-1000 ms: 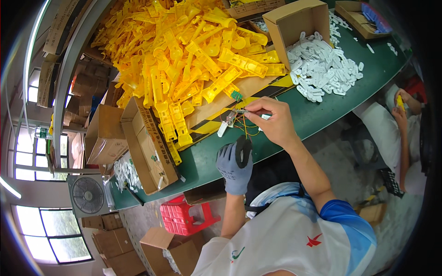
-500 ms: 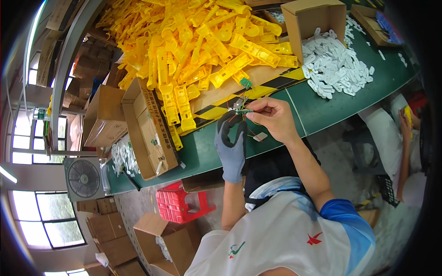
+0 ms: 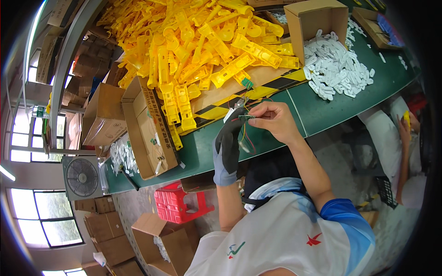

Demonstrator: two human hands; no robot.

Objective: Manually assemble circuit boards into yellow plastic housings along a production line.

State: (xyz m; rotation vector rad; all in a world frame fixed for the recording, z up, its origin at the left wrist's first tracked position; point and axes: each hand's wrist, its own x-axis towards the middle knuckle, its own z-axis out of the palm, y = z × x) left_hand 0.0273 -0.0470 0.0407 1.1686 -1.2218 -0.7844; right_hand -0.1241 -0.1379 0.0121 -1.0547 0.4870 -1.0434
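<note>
A pale wall (image 3: pixel 48 181) with dark-framed windows (image 3: pixel 60 211) stands at eight o'clock, daylight in the panes. A lit tube (image 3: pixel 31 37) glows at ten, near a grey rack (image 3: pixel 70 51). The green surface (image 3: pixel 317 115) runs from two to eight; grey floor (image 3: pixel 334 156) shows past three, a red stool (image 3: pixel 169 206) at seven.

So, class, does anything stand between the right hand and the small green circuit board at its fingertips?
Nothing visible does: the right hand pinches the small green circuit board directly. The gloved left hand is close by, on the left; whether it touches the board is unclear.
</note>
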